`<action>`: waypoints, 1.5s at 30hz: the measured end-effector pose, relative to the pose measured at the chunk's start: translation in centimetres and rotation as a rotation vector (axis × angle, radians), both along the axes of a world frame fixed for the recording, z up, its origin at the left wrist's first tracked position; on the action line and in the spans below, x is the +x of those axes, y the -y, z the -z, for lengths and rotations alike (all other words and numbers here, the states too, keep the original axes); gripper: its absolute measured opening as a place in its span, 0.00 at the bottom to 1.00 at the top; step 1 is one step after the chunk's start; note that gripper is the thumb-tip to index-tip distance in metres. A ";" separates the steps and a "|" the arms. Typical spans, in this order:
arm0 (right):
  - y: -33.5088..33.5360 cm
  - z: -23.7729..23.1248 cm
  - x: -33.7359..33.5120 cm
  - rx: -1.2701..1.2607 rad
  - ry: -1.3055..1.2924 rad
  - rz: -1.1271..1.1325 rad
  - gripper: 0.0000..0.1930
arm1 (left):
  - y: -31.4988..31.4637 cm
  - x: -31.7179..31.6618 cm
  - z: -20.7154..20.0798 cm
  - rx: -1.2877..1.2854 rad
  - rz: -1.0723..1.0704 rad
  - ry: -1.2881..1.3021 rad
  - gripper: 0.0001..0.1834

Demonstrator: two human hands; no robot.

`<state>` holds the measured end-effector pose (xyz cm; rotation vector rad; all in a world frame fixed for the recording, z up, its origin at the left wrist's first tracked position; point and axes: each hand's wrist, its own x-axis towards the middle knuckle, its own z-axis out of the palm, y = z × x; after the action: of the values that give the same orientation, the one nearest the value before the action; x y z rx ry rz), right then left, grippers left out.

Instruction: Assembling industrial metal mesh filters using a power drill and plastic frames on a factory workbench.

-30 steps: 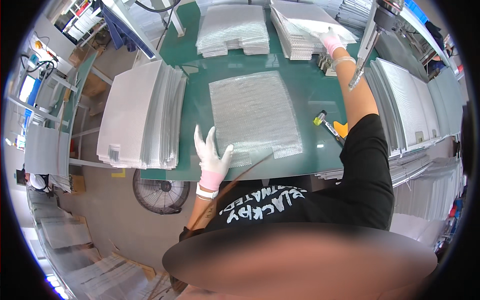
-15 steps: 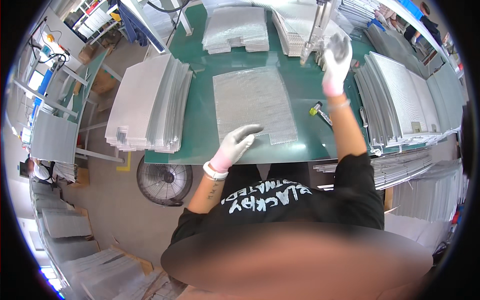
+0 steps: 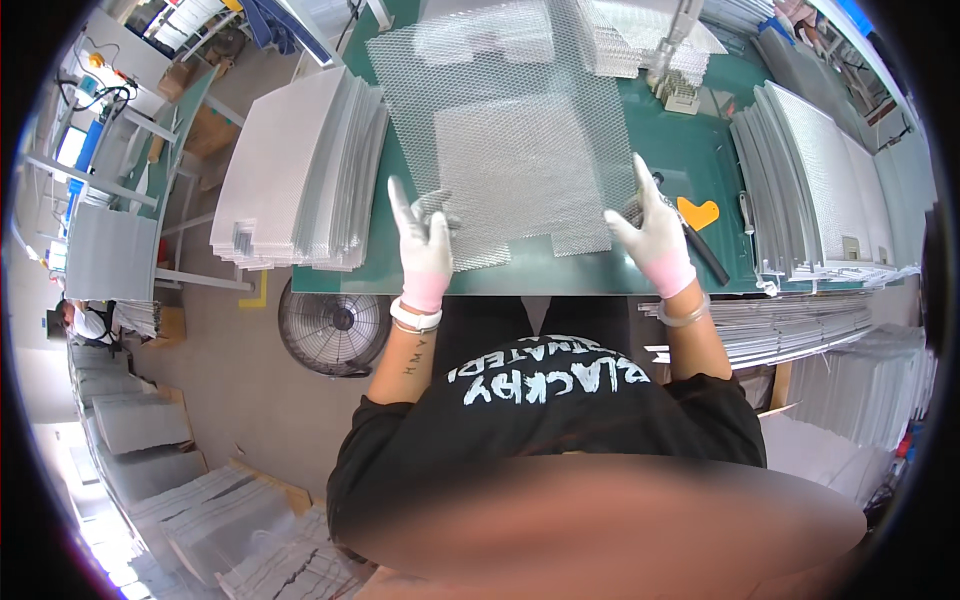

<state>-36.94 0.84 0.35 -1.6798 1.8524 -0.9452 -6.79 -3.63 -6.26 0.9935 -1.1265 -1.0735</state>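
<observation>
Directly below my remote view, a black shirt (image 3: 560, 420) took up the near ground; I noted a white wristband (image 3: 414, 318) on the left wrist and a pale bangle (image 3: 686, 314) on the right. Both hands wore white gloves with pink cuffs, above the table's near edge. Left hand (image 3: 425, 245): index raised, thumb apart, other fingers curled inward. Right hand (image 3: 655, 238): index up, thumb stretched sideways, the rest bent. I could not tell whether either pinched anything.

Between them a notched mesh sheet (image 3: 525, 200) lay on the green worktable (image 3: 690, 150), cut-out edge toward the wearer. Over it I saw a see-through mesh sheet (image 3: 495, 83), reaching across the far stack (image 3: 485, 35); lifted or resting, I could not tell.

Just beside the right hand: a black-handled tool (image 3: 708, 257) and a yellow scraper (image 3: 697, 212). Out to the sides stood a left panel stack (image 3: 275, 170) and a right panel stack (image 3: 825, 180). Farther back, I logged a metal block fixture (image 3: 682, 98) near another mesh stack (image 3: 615, 52).
</observation>
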 end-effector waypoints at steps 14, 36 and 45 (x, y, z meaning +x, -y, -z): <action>2.2 8.5 0.9 0.178 -0.289 0.017 0.49 | 2.5 -1.6 2.5 0.107 -0.015 1.351 0.41; 12.9 5.7 -9.4 -0.050 -0.526 -0.138 0.19 | 3.5 -1.5 0.7 0.388 0.006 1.352 0.41; 20.7 7.3 -18.5 -0.028 -1.012 0.337 0.20 | 0.1 0.3 1.8 -0.028 0.278 1.575 0.33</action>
<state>-55.43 -19.84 -6.95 -2.1048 2.8175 -0.1700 -6.46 -3.76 -8.03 1.7271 -2.5507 -0.2755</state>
